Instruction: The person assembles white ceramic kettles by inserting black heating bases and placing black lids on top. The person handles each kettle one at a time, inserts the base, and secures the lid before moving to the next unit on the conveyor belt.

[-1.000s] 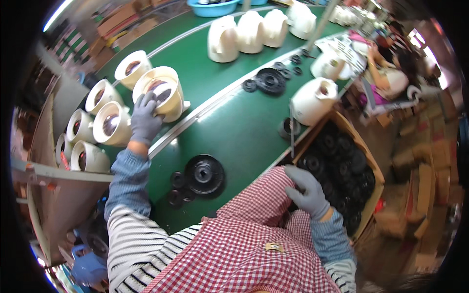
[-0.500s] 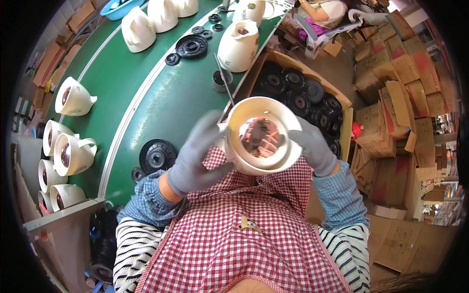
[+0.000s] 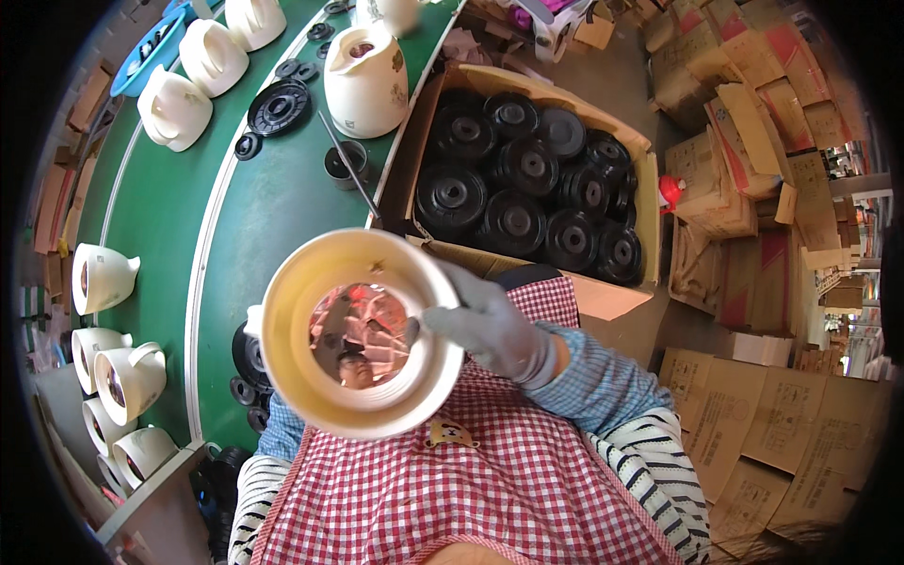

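A cream thermos jug [image 3: 435, 372] is tipped with its wide round opening facing me, and a mirror-like liner shines inside. My right hand [image 3: 504, 334], in a grey glove, grips its right rim, thumb over the edge and fingers behind the wall. My left hand is hidden behind the jug; only its blue checked sleeve [image 3: 281, 429] shows. Just left of the jug, partly covered by it, a black ridged disc [image 3: 247, 356] lies on the green worktop [image 3: 247, 212]. Beyond the jug stands a small dark cup [image 3: 341, 171] with a thin rod [image 3: 350, 168] leaning across it.
To the right, a cardboard box [image 3: 612, 294] holds several black discs [image 3: 515, 223]. Cream jugs [image 3: 132, 381] line the worktop's left side; an upright jug [image 3: 365, 85] and a large black disc [image 3: 280, 106] sit farther off. Stacked cartons [image 3: 753, 414] fill the right.
The jug has come closer to me and left in the view, its opening turned more toward me. My left hand has gone out of sight behind it. The view has shifted, showing more of the box.
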`<state>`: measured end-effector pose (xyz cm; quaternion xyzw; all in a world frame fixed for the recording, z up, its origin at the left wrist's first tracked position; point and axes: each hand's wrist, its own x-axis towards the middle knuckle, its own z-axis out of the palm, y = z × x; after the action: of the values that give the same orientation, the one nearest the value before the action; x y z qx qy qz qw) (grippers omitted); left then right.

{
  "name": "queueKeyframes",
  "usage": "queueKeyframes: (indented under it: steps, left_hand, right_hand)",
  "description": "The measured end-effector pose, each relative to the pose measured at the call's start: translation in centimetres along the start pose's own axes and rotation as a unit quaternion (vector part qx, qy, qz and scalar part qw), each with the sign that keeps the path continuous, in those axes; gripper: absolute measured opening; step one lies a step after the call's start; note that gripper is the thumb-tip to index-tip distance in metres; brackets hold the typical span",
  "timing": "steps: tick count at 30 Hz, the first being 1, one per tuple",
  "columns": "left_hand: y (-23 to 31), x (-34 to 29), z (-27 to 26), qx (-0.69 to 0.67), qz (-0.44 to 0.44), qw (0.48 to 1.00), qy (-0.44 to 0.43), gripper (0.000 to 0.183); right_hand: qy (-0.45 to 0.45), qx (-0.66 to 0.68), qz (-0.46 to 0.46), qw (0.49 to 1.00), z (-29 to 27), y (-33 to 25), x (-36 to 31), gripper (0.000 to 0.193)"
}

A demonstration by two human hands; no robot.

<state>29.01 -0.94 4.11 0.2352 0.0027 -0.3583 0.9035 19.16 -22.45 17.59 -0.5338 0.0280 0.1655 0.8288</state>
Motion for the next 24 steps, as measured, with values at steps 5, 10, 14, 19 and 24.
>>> queueKeyframes:
  steps: [5, 10, 14, 19, 24]
  left_hand:
    - [2.1, -0.2, -1.2, 0.017, 0.042, 0.997, 0.056, 0.050]
    - [2.9, -0.9, -2.3, 0.021, 0.066, 0.993, 0.097, 0.050]
    - [3.2, -1.3, -2.9, 0.020, 0.076, 0.990, 0.116, 0.050]
    - [3.6, -1.7, -3.5, 0.016, 0.091, 0.986, 0.138, 0.050]
    - [4.1, -1.8, -3.9, 0.014, 0.100, 0.983, 0.151, 0.050]
  right_hand:
    - [-0.061, 0.040, 0.018, 0.997, 0.3, 0.9, 2.2, 0.068]
    - [-0.048, -0.318, -0.210, 0.923, -11.0, 4.0, 10.9, 0.044]
    - [0.215, -0.578, 0.152, 0.772, -24.7, 4.2, 18.7, 0.066]
    - [0.141, -0.439, 0.392, 0.796, -29.5, 8.6, 23.4, 0.087]
    - [0.063, -0.161, 0.402, 0.899, -29.3, 7.0, 21.4, 0.090]
